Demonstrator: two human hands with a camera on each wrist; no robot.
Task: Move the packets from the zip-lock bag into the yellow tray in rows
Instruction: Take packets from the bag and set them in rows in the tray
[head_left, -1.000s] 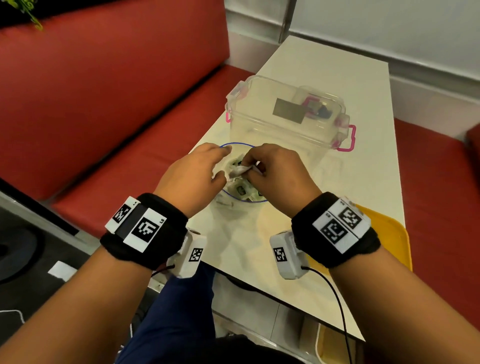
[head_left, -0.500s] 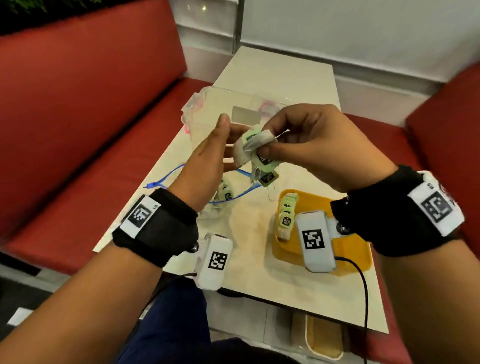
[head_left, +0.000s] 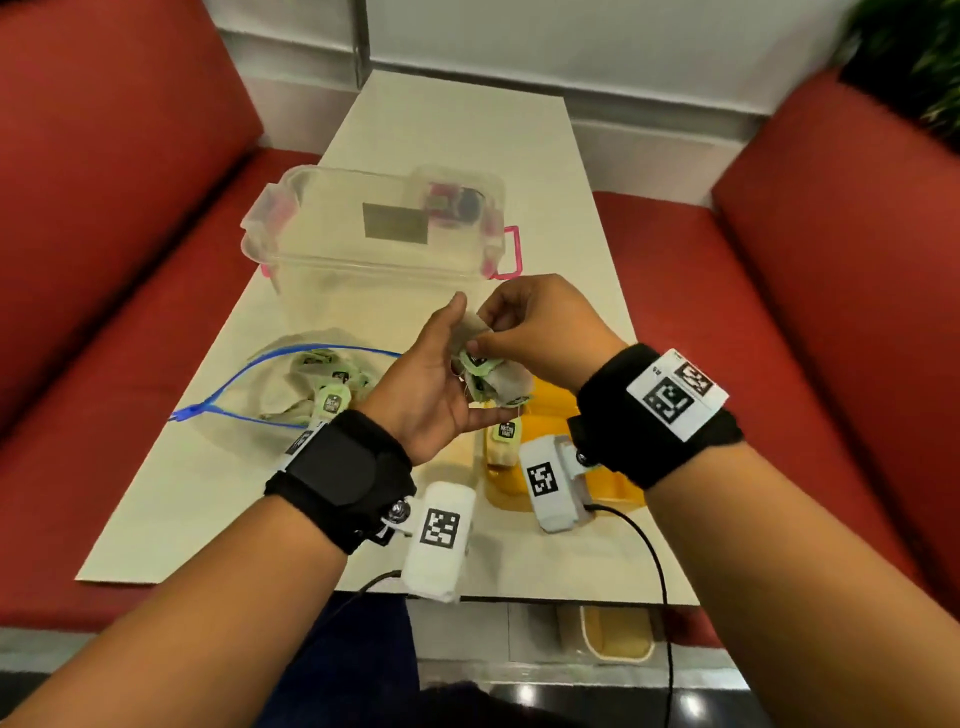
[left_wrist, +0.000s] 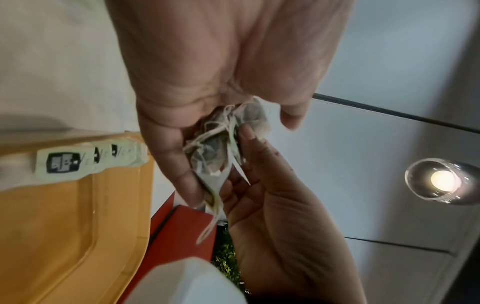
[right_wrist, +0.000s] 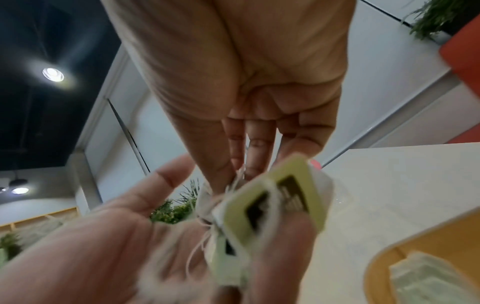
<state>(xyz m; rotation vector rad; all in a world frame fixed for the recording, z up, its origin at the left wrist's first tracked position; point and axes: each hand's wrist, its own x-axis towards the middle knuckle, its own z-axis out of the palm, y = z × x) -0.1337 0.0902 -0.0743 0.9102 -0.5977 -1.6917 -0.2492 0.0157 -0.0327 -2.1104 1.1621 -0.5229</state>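
A tangled clump of tea-bag packets with pale green tags and white strings hangs above the table, at the yellow tray's far left corner. My left hand holds the clump from the left, its thumb underneath. My right hand pinches a packet at the top of the clump. In the left wrist view the clump sits between the fingers of both hands. One packet lies in the tray. The open zip-lock bag with several packets lies on the table to the left.
A clear lidded plastic box with pink latches stands behind the hands on the beige table. Red bench seats flank the table on both sides. The table's near edge runs just below my wrists.
My hands have lifted a clump of packets out of the zip-lock bag and carried it right, over the tray's edge. They still work at the clump together.
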